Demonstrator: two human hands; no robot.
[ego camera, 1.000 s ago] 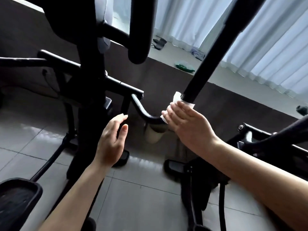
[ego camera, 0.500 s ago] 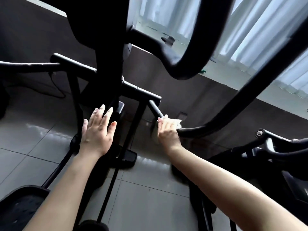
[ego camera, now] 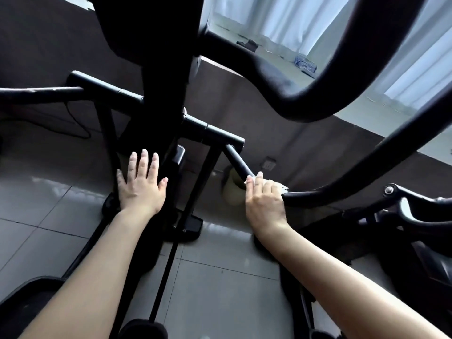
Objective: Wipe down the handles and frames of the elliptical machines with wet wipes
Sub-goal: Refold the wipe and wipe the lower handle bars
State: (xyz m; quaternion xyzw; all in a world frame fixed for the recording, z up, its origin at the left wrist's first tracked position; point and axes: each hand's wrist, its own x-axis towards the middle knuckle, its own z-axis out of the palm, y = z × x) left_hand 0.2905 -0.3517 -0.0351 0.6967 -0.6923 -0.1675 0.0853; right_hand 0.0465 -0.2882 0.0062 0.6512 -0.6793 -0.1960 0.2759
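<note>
Much of the elliptical machine [ego camera: 151, 77] is a dark silhouette against the bright curtains [ego camera: 367, 33]: its central column runs out of the top edge, and its surface detail is too dark to make out. One long curved bar [ego camera: 347, 177] sweeps from the upper right down to the middle, where the right hand [ego camera: 265, 201] curls its fingers over it and grips the wet wipe [ego camera: 281, 189] against the metal; only a small white corner of the wipe shows past the knuckles, the rest hidden under the palm. The left hand [ego camera: 140, 187] is spread flat with straight fingers in front of the column, holding nothing; whether it touches the frame cannot be told. Two hands and two bare forearms are in view. One footplate [ego camera: 22, 297] is cut off at the near left corner. A pale rounded object [ego camera: 232, 192] on the floor [ego camera: 220, 289] behind the right hand is partly covered. Small items on the far ledge [ego camera: 281, 59] are too blurred to identify.
</note>
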